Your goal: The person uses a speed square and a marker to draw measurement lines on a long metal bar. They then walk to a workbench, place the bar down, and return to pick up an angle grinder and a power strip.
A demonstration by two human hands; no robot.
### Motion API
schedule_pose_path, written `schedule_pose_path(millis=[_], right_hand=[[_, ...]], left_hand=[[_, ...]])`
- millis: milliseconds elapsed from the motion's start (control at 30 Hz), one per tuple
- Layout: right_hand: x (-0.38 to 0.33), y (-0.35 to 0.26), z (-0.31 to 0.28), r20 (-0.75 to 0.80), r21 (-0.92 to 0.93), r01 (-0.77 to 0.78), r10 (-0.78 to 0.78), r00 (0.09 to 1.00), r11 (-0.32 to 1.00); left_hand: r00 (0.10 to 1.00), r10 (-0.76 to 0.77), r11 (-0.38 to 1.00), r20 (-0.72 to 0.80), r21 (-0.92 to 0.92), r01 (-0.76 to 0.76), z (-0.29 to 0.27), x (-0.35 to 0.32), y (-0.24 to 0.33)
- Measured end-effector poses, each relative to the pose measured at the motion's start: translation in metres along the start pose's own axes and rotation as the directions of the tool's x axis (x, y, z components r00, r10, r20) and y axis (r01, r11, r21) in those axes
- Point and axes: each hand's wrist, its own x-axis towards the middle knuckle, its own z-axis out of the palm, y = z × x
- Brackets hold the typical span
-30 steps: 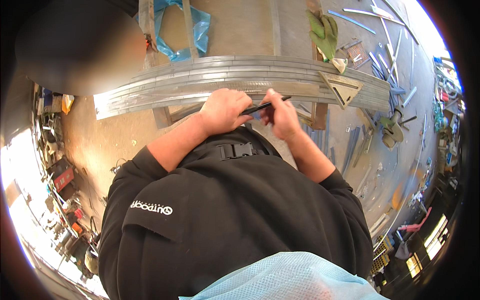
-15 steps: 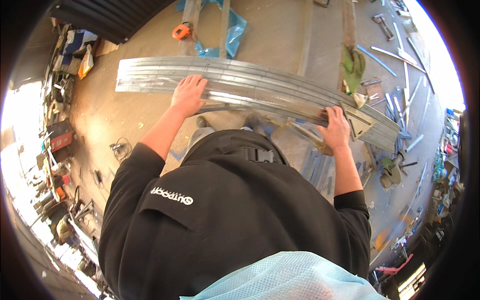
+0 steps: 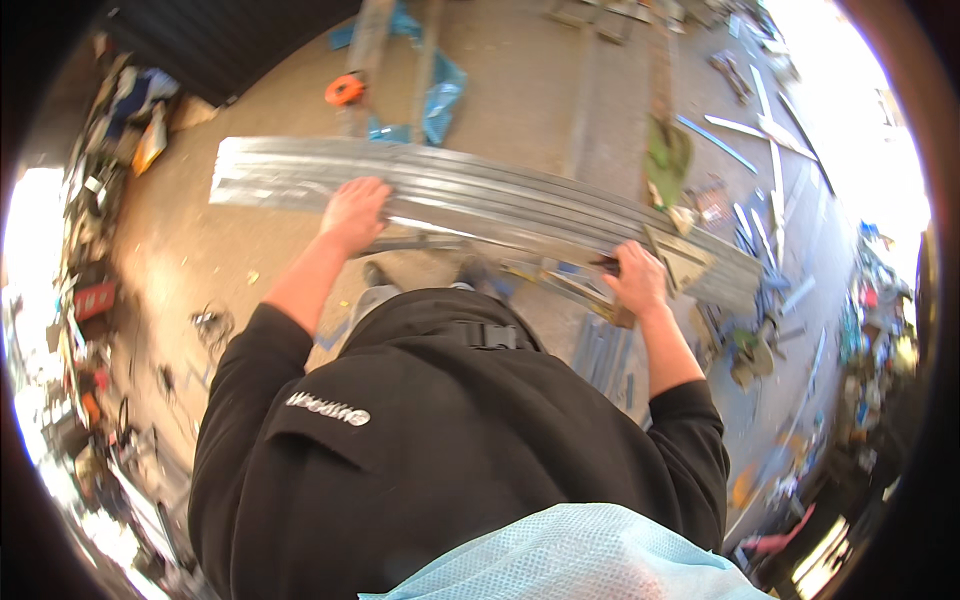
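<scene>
Now, head view: both my hands are on the long ribbed metal sheet (image 3: 480,195), which lies across in front of me at about waist height, over the concrete floor (image 3: 250,250). My left hand (image 3: 352,212) lies palm down on the near edge toward the sheet's left half, fingers spread flat, pressing rather than gripping. My right hand (image 3: 635,280) is closed over the near edge toward the right end; a dark marker-like thing seems tucked in it, too small to tell. Hands well apart, likely to keep so long a panel level. Beyond the sheet: an orange tape measure (image 3: 345,90), blue plastic sheeting (image 3: 440,90), loose metal strips (image 3: 750,125) on the floor at right.
</scene>
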Motion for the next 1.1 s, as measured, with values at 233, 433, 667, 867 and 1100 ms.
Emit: schedule_pose_path(millis=[233,433,667,867,1100], right_hand=[[-0.015,-0.009,-0.012,-0.027,0.058,0.042,-0.04,0.999,0.997],[-0.048,-0.028,-0.048,-0.017,0.065,-0.005,0.006,1.0,0.998],[-0.101,-0.065,-0.067,0.024,-0.017,-0.079,0.08,0.997,0.997],[-0.114,-0.092,-0.04,-0.068,-0.075,-0.131,0.126,0.99,0.989],[-0.055,-0.159,-0.036,-0.074,-0.052,0.177,-0.18,0.981,0.983]], left_hand=[[0.9,-0.43,0.864,-0.076,-0.323,0.386,-0.003,-0.058,0.022],[0.722,-0.43,-0.376,0.543,-0.834,0.404,0.044,-0.079,0.014],[0.894,-0.314,-0.881,0.321,-0.449,-0.148,0.062,-0.06,0.024],[0.927,-0.219,-0.928,0.305,-0.357,-0.101,0.053,-0.109,0.021],[0.916,-0.379,-0.876,0.131,-0.369,-0.31,0.046,-0.214,-0.044]])
